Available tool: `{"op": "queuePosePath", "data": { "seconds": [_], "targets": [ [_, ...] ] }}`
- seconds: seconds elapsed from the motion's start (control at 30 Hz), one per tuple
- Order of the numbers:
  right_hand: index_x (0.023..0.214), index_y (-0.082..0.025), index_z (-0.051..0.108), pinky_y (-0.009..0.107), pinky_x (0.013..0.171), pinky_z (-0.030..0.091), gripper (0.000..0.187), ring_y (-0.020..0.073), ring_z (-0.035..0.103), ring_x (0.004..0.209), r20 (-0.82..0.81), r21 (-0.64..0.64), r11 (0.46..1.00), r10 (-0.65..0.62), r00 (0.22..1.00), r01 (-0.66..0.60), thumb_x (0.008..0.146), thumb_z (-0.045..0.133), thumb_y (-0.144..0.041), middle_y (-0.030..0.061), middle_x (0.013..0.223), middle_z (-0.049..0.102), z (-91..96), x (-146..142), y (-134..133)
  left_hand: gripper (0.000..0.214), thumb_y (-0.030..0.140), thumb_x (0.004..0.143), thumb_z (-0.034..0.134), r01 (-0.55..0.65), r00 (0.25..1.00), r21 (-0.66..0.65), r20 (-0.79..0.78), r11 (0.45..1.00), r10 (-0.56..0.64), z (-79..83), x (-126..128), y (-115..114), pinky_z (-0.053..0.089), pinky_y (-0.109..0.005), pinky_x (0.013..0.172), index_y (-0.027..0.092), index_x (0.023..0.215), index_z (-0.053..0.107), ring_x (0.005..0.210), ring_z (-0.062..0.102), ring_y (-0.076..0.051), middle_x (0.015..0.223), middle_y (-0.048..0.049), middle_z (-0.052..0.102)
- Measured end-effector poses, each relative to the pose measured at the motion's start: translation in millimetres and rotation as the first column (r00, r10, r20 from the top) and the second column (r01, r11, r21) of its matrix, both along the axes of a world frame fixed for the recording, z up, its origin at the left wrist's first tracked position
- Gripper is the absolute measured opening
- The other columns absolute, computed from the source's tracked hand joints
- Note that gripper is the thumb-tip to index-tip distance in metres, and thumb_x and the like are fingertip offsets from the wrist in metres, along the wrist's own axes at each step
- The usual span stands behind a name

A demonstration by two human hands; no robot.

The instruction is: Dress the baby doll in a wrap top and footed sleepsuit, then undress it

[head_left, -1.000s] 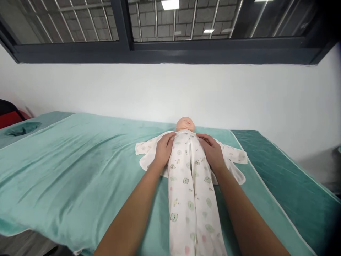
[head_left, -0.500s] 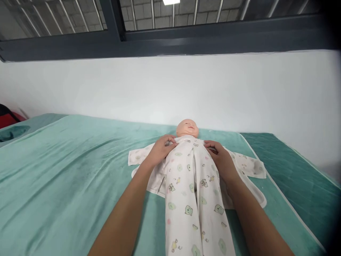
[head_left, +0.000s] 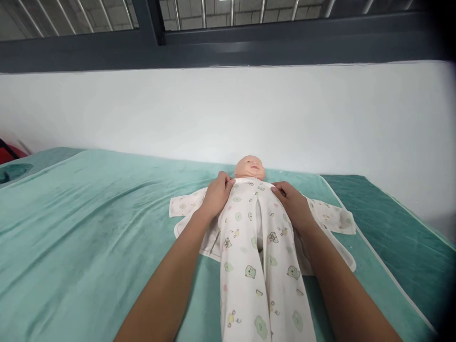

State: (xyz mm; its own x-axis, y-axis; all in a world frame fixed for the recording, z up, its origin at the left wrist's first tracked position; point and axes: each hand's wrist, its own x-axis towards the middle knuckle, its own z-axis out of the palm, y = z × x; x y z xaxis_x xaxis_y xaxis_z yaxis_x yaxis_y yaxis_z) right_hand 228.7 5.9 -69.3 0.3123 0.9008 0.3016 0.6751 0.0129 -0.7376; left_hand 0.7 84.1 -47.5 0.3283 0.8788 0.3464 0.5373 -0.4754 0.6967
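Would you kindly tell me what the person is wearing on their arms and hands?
Nothing shows: the left hand and right hand are bare, without gloves, rings or a watch, and no sleeves reach into view.

A bed (head_left: pixel 392 237), dark teal at 3 o'clock, carries a paler teal blanket (head_left: pixel 89 228). On the blanket lies a doll (head_left: pixel 256 237) in printed white clothes, head toward 12 o'clock, legs toward 6.

A bed (head_left: pixel 395 232) draped in a pale green sheet (head_left: pixel 89 213) fills the foreground. Behind the bed rises a plain white wall (head_left: pixel 228 114), and above it a dark window frame (head_left: pixel 228 45) with metal bars (head_left: pixel 204 10). At the bed's far left is something red (head_left: pixel 10 152), possibly a cushion.
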Motion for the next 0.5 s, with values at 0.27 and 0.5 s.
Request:
{"op": "queuePosePath", "data": {
  "seconds": [0.27, 0.5],
  "targets": [
    [0.081, -0.026, 0.059, 0.032, 0.071, 0.041, 0.028, 0.0194, 0.058, 0.078, 0.038, 0.078, 0.996, -0.041, 0.998, 0.038, 0.09, 0.048, -0.05, 0.001, 0.087, 0.068, -6.8, 1, 12, 0.013, 0.034, 0.094, 0.047, -0.013, 1.0, -0.044, -0.011, 0.999, 0.012, 0.0, 4, 4, 0.048, -0.033, 0.077, 0.023, 0.093, 0.054, 0.084, 0.063, -0.02, 0.092, -0.0029, 0.068],
    [0.106, -0.027, 0.068, 0.039, 0.093, 0.044, 0.03, 0.0236, 0.059, 0.105, 0.052, 0.198, 0.967, 0.151, 0.987, -0.158, 0.095, 0.043, -0.04, 0.0057, 0.109, 0.068, -1.6, -2, 12, 0.038, 0.023, 0.095, 0.043, 0.324, 0.943, 0.121, 0.031, 0.938, -0.33, 4.6, 0, -4, 0.04, -0.037, 0.112, 0.035, 0.124, 0.065, 0.127, 0.055, -0.02, 0.136, 0.0027, 0.061]
  ]
}}
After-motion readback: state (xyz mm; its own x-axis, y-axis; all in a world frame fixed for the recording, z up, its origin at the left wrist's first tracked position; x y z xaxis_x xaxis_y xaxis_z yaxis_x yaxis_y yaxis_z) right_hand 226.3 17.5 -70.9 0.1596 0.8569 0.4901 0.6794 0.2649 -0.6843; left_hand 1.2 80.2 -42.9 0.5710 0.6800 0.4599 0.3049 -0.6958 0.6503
